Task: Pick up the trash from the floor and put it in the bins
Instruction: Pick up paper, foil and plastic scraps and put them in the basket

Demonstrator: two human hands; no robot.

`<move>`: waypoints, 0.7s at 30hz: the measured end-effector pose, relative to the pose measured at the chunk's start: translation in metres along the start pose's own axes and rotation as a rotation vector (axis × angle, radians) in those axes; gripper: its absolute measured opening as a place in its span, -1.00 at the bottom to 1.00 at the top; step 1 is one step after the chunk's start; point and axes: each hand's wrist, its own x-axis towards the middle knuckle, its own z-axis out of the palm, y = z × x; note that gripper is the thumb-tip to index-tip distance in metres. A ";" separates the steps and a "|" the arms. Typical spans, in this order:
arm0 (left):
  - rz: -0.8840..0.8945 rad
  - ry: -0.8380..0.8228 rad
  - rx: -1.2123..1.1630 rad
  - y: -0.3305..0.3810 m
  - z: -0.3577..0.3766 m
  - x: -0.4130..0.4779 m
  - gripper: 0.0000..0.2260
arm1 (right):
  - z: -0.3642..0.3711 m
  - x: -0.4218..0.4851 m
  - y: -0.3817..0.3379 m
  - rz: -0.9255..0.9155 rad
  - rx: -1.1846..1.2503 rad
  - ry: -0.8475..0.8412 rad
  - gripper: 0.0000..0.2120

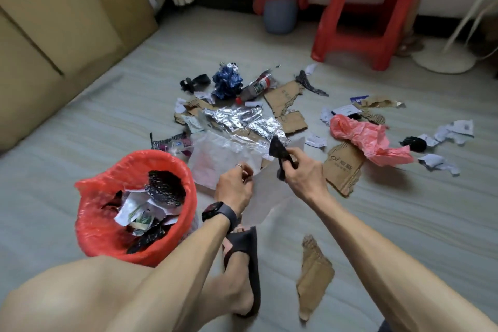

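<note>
Both hands grip trash above the littered floor (80, 127).
Right hand (301, 178) pinches a black scrap (279, 149); left hand (234, 187) clasps a clear plastic sheet (266, 197), beside the red-lined bin (134, 207).

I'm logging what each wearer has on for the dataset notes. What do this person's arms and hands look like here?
Both forearms are bare, with no sleeves or gloves in view. The left hand has a thin ring on one finger, and its wrist carries a dark watch with a round black face and a dark strap. The right hand shows no jewellery.
</note>
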 end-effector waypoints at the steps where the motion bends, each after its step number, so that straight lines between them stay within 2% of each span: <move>1: -0.002 0.015 -0.019 -0.005 -0.011 -0.006 -0.89 | 0.003 0.002 -0.023 -0.063 -0.007 -0.005 -0.75; 6: -0.108 0.158 -0.126 -0.026 -0.052 -0.021 -0.83 | 0.032 0.007 -0.107 -0.231 -0.081 -0.118 -0.79; 10: -0.175 0.281 -0.268 -0.044 -0.087 -0.027 -0.82 | 0.068 0.005 -0.157 -0.366 -0.251 -0.251 -0.77; 14: -0.245 0.407 -0.300 -0.063 -0.128 -0.033 -0.79 | 0.099 -0.008 -0.185 -0.432 -0.281 -0.367 -0.73; 21: -0.317 0.457 -0.276 -0.118 -0.186 -0.052 -0.73 | 0.145 -0.022 -0.212 -0.583 -0.280 -0.555 -0.69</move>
